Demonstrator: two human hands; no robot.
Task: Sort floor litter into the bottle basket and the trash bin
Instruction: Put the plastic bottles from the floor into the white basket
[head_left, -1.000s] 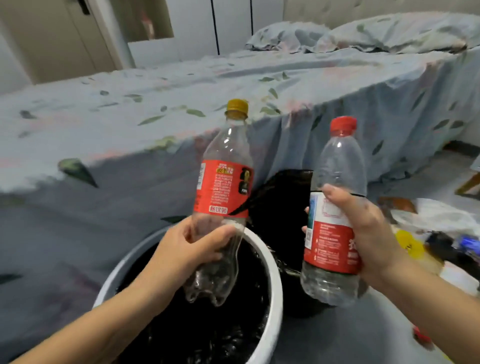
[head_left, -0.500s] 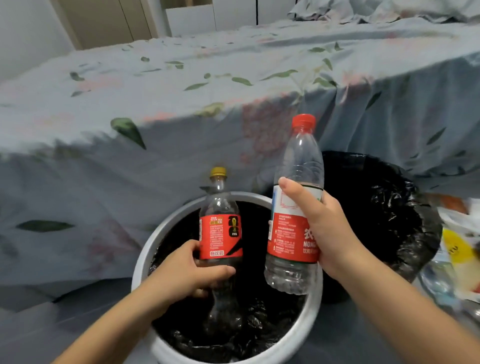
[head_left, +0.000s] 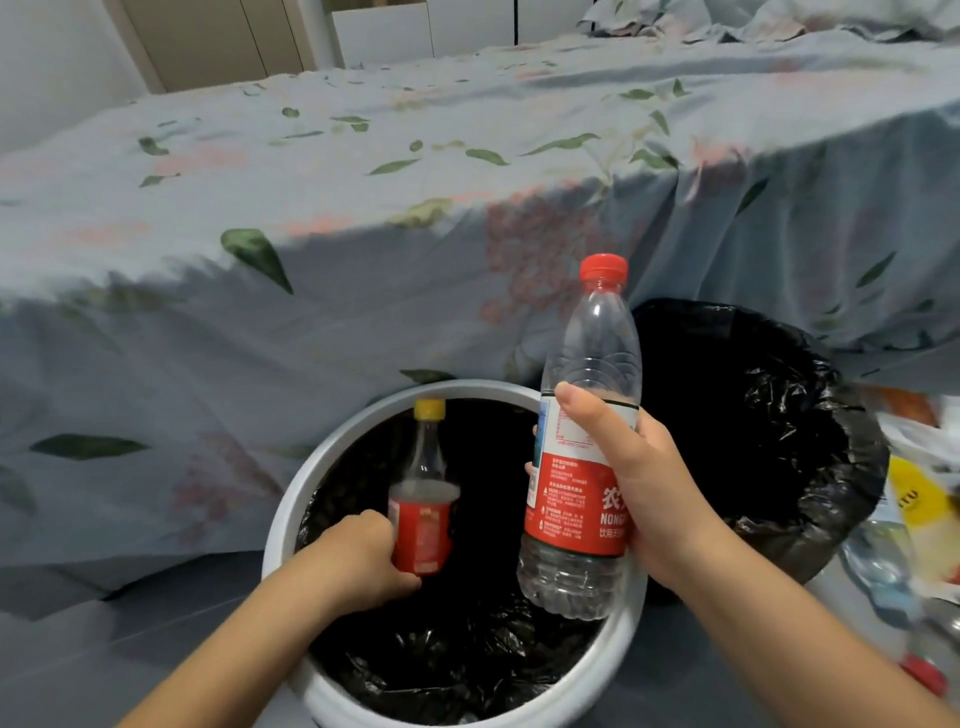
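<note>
A bed (head_left: 363, 208) fills the upper part of the view. It is covered with a grey-blue sheet that has green leaves and pink flowers, and the sheet hangs down to the dark floor (head_left: 156, 623). In front of the bed stand two round containers, close beside each other. The right one is a bin (head_left: 810, 525) fully wrapped in a black plastic bag. The left one is a white basket (head_left: 291, 499) with a black bag inside it, and only its white rim shows.

At the right edge some litter (head_left: 919, 499) lies on the floor: a yellow packet, clear plastic and a small red piece. It is too blurred to tell more.

The right hand (head_left: 644, 493) grasps a clear bottle with a red cap (head_left: 576, 519) around its red label. The thumb lies across the front and the fingers curl behind. This bottle is upright and hangs over the right side of the white basket's opening.

The left hand (head_left: 358, 556) is down inside the white basket. Its fingers are curled around the lower part of a smaller bottle with a yellow cap (head_left: 423, 499) and a red label. This bottle is upright and sits below the rim, inside the basket.
</note>
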